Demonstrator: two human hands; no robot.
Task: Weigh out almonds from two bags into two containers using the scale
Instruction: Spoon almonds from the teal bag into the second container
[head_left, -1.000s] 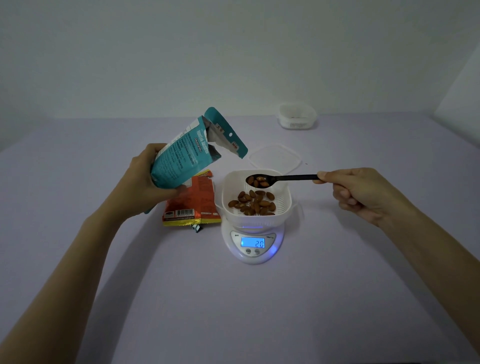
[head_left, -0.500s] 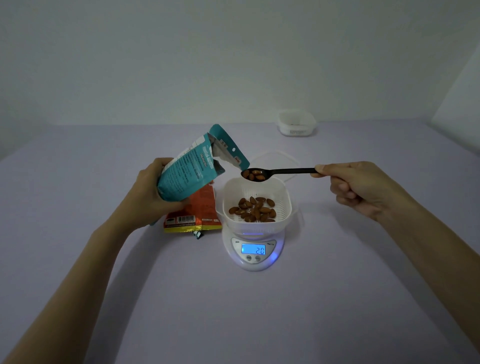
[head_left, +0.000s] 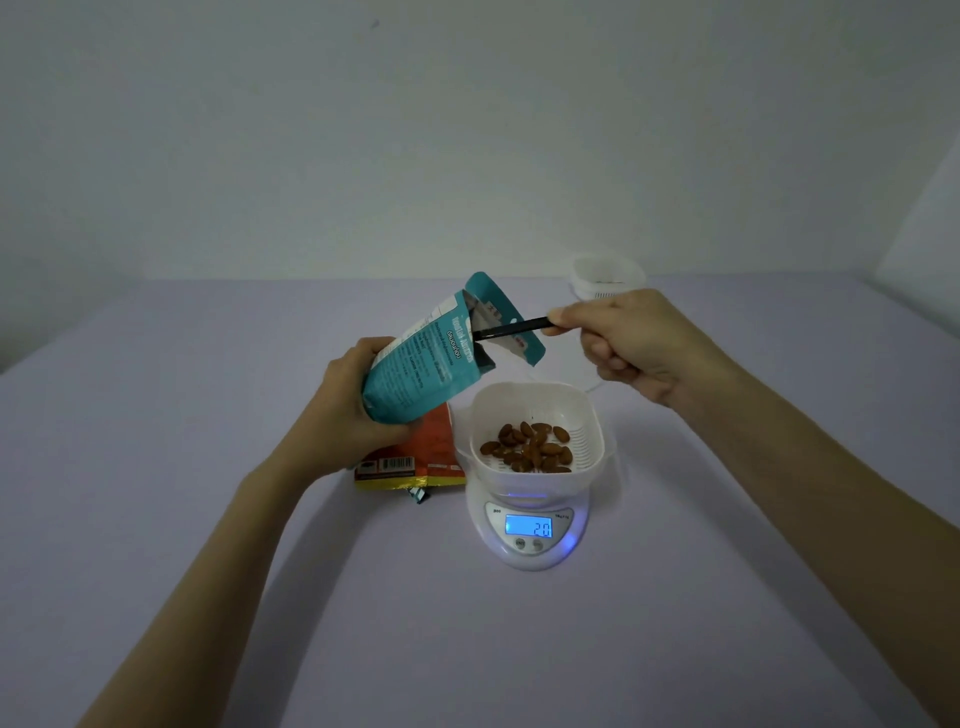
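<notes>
My left hand (head_left: 345, 402) grips a teal almond bag (head_left: 426, 364), tilted with its open mouth toward the right. My right hand (head_left: 618, 340) pinches the handle of a black spoon (head_left: 514, 329) whose bowl is hidden inside the bag's mouth. Below them a white container (head_left: 535, 400) holding several almonds (head_left: 532, 449) sits on a white scale (head_left: 527, 530); its lit blue display reads 20. An orange bag (head_left: 431, 452) lies flat on the table under the teal bag.
A second white container (head_left: 605, 275) stands at the far edge of the purple table (head_left: 208, 519), partly behind my right hand. A clear lid lies behind the scale, mostly hidden. A pale wall rises behind the table.
My right hand carried the spoon with almonds from above the container up and left into the teal bag's mouth. The scale still reads 20.
</notes>
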